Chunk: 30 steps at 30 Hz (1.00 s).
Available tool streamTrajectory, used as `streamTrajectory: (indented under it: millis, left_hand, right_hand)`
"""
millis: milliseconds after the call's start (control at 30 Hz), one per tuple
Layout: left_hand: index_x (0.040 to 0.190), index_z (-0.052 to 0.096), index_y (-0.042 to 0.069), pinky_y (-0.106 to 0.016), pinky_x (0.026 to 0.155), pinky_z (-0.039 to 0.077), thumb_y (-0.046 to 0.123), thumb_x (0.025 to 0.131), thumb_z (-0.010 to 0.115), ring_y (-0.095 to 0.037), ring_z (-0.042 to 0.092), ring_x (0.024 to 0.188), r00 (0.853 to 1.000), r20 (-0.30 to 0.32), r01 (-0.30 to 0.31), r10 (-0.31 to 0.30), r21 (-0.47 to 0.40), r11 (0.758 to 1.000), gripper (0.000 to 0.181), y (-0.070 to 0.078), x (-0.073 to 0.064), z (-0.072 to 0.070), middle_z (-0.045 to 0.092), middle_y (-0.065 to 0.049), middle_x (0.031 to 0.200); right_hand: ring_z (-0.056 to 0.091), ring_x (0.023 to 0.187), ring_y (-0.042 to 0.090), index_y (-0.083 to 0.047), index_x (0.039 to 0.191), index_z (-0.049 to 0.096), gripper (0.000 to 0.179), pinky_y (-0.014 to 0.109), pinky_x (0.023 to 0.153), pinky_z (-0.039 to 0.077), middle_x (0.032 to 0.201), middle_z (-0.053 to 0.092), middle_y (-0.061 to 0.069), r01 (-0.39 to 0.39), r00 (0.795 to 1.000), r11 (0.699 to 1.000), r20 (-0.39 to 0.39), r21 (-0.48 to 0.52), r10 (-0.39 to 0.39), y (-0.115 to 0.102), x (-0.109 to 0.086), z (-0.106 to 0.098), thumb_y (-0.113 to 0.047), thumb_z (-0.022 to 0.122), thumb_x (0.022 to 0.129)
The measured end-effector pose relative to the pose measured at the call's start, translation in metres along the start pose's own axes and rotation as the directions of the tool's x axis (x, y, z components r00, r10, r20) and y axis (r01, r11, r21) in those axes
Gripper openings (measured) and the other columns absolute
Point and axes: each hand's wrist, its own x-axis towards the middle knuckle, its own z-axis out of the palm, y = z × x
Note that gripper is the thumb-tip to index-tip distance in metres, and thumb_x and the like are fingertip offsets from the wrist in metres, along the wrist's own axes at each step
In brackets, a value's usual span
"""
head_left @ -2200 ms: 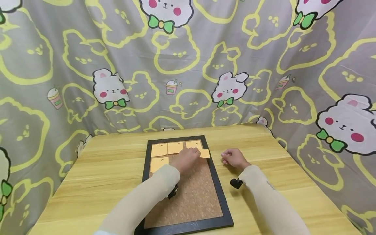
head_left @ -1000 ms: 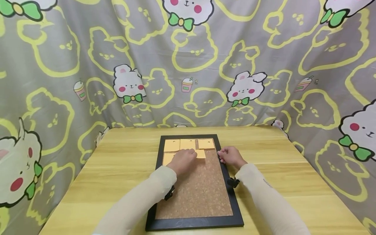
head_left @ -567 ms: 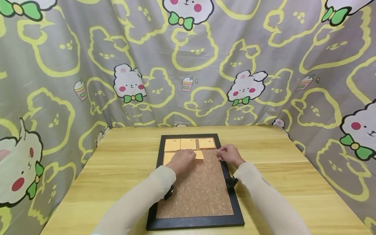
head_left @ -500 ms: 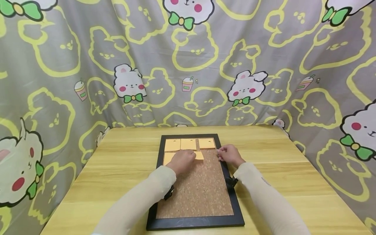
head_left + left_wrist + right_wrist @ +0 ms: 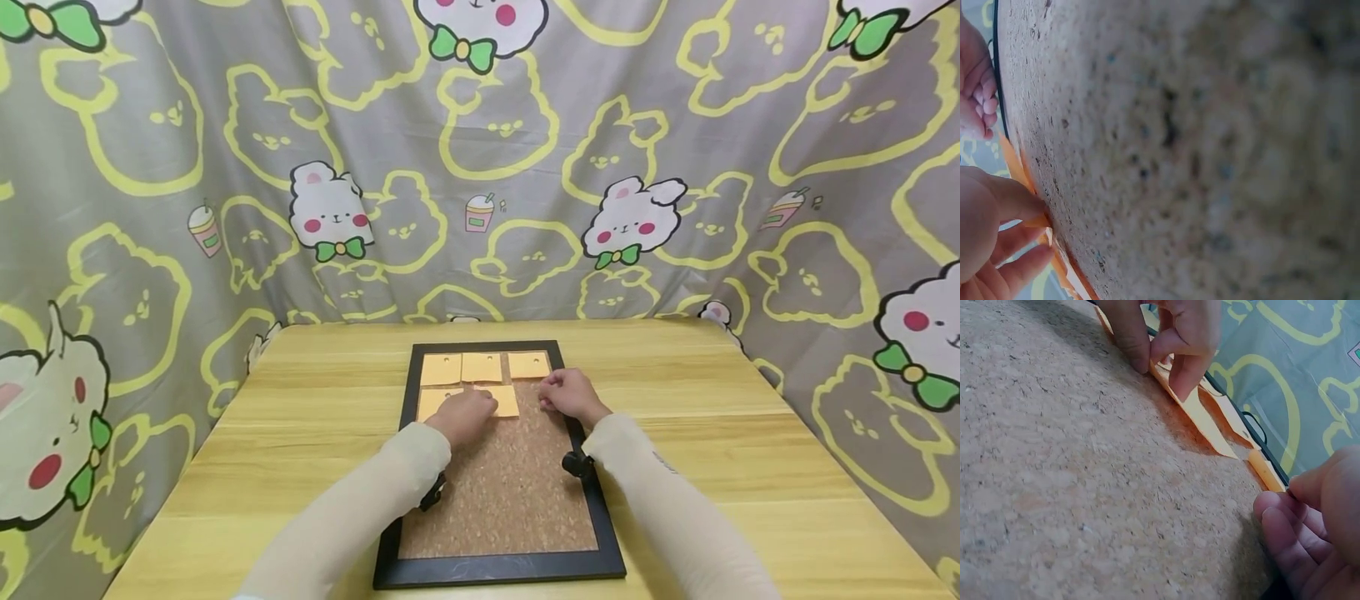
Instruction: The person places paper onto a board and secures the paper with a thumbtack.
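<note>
On a cork board (image 5: 502, 492) with a black frame, my left hand (image 5: 467, 414) holds an orange-yellow paper note (image 5: 506, 402) against the cork, thumb and fingers at its edge. The right wrist view shows this note (image 5: 1200, 422) lying at a slant, its near edge lifted. My right hand (image 5: 572, 393) is over the board's right side, to the right of the held note. Its thumb and fingertips pinch a small dark pin (image 5: 1290, 494), mostly hidden. Another note (image 5: 431, 402) lies left of the held one, partly covered by my left hand.
Along the board's top are three more notes, a left one (image 5: 441, 369), a middle one (image 5: 480, 367) and a right one (image 5: 529, 365), each with a small round pin head. The board lies on a wooden table (image 5: 300, 450). A patterned curtain (image 5: 420, 250) hangs behind.
The held note has moved left from near the right frame edge to beside the second-row note, and now lies flatter. My right hand has come left over the frame onto the cork.
</note>
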Motion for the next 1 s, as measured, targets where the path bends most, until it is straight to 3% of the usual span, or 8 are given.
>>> streamTrajectory:
  millis: [333,467,600,833,1000]
  left_hand:
    - [0.089,0.072,0.008,-0.021,0.06,0.052,0.005,0.089,0.068,-0.01,0.064,0.071,0.999,0.032,-0.003,0.003,0.002,1.0,0.005,-0.008,0.0,-0.004,0.067,-0.003,0.082]
    - [0.09,0.072,0.006,-0.022,0.055,0.051,0.006,0.09,0.066,-0.009,0.061,0.065,0.998,0.058,0.007,-0.006,-0.015,1.0,0.006,-0.009,0.0,-0.003,0.066,-0.005,0.081]
    - [0.09,0.072,0.007,-0.022,0.052,0.05,0.009,0.092,0.064,-0.008,0.059,0.062,0.998,0.07,0.003,-0.007,0.058,0.998,0.009,-0.005,0.0,-0.003,0.065,-0.005,0.078]
    - [0.093,0.074,0.011,-0.019,0.056,0.052,0.011,0.091,0.068,-0.009,0.063,0.073,0.998,0.067,0.005,-0.02,0.216,0.976,0.007,0.01,-0.005,-0.005,0.066,-0.003,0.082]
    - [0.092,0.076,0.014,-0.021,0.051,0.052,0.014,0.09,0.069,-0.009,0.065,0.068,0.994,0.076,0.063,-0.081,0.222,0.973,0.007,0.019,-0.006,-0.006,0.068,-0.002,0.08]
  right_hand:
    - [0.065,0.065,0.013,0.002,0.095,0.066,0.012,0.024,0.057,0.05,0.076,0.068,0.007,0.005,1.0,1.0,0.016,-0.016,-0.005,-0.003,0.003,0.007,-0.009,0.061,0.092]
    - [0.065,0.067,0.014,0.003,0.098,0.065,0.013,0.025,0.058,0.051,0.078,0.068,0.008,-0.005,1.0,1.0,0.025,-0.01,0.006,-0.002,0.004,0.009,-0.008,0.059,0.093]
    - [0.065,0.067,0.014,0.003,0.099,0.065,0.014,0.025,0.059,0.051,0.079,0.068,0.008,-0.013,1.0,1.0,0.023,-0.005,0.013,-0.002,0.003,0.009,-0.008,0.059,0.093]
    - [0.065,0.067,0.015,0.003,0.098,0.065,0.014,0.026,0.06,0.051,0.078,0.067,0.009,-0.023,0.999,1.0,0.023,0.008,0.023,-0.003,0.002,0.009,-0.009,0.06,0.094]
    - [0.064,0.067,0.015,0.003,0.097,0.065,0.014,0.026,0.06,0.051,0.076,0.067,0.008,-0.014,1.0,1.0,0.025,0.005,0.014,-0.005,0.002,0.01,-0.01,0.06,0.095]
